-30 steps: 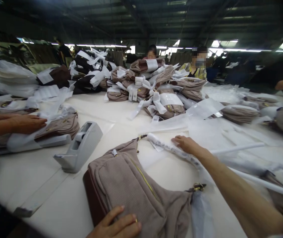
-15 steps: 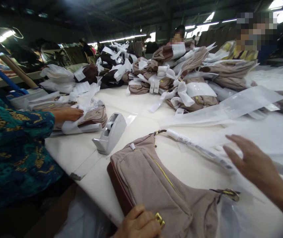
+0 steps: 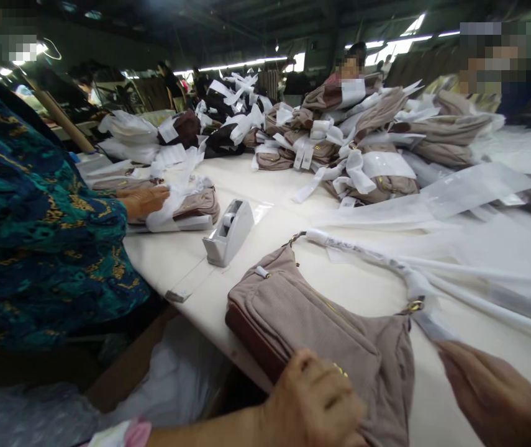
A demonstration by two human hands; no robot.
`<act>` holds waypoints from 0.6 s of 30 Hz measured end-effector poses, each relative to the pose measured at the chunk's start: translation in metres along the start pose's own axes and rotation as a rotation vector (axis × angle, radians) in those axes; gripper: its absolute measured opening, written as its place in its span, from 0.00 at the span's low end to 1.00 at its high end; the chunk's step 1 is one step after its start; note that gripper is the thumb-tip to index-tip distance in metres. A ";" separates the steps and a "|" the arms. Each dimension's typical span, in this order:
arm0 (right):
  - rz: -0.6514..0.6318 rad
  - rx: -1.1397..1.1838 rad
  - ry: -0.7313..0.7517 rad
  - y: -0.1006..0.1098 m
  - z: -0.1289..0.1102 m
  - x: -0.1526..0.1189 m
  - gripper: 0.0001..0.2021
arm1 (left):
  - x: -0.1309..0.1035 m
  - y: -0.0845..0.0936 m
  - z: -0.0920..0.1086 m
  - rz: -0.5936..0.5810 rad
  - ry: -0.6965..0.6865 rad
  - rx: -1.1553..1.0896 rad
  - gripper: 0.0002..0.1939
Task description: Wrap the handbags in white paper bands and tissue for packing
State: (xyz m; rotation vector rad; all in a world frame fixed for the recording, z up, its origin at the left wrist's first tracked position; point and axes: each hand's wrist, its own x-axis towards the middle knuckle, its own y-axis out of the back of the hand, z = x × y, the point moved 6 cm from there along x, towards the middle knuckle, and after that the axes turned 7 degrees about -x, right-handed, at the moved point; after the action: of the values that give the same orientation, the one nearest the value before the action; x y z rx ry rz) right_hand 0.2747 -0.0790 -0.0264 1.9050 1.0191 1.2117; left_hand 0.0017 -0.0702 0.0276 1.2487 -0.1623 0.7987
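Observation:
A beige corduroy shoulder bag [image 3: 302, 298] with a brown base and a brass zipper lies on the white table before me. Its shoulder strap [image 3: 358, 248] is wrapped in translucent white sheeting and curves round to a gold ring on the right. My left hand [image 3: 314, 397], somewhat blurred, has its fingers curled over the bag's lower front, partly covering the gold fitting. Below the ring, my right hand [image 3: 493, 385] closes on a loose strip of translucent wrapping [image 3: 435, 326]; its fingertips are partly hidden.
A grey tape dispenser [image 3: 230, 233] stands beyond the bag. On the left, a co-worker's hand [image 3: 146, 202] rests by another wrapped bag [image 3: 197, 205]. Piled bags [image 3: 386, 174] fill the back, and translucent sheets [image 3: 479, 248] spread across the right.
My right hand has gone from spread and raised to closed on the wrapping, lower down. The strap's right end has swung up towards the ring. My left hand reaches farther over the bag.

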 end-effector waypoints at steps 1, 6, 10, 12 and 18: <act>-0.050 0.042 0.069 0.000 -0.029 0.003 0.16 | 0.007 0.008 -0.014 -0.070 0.091 -0.001 0.09; -0.319 0.370 0.006 -0.029 -0.130 0.008 0.14 | 0.034 0.025 -0.079 -0.364 0.264 0.117 0.17; -0.524 0.411 0.037 -0.055 -0.156 0.014 0.13 | 0.035 0.018 -0.092 -0.439 0.229 0.178 0.05; -0.584 0.408 0.047 -0.060 -0.156 0.016 0.15 | 0.031 0.018 -0.084 -0.398 0.117 0.193 0.04; -0.725 0.395 0.057 -0.071 -0.152 0.008 0.15 | 0.011 0.028 -0.059 -0.170 -0.260 0.143 0.11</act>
State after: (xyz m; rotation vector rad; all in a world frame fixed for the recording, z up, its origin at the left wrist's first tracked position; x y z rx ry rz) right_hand 0.1177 -0.0202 -0.0281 1.5268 1.8742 0.6699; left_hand -0.0253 -0.0105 0.0348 1.4793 -0.2083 0.5063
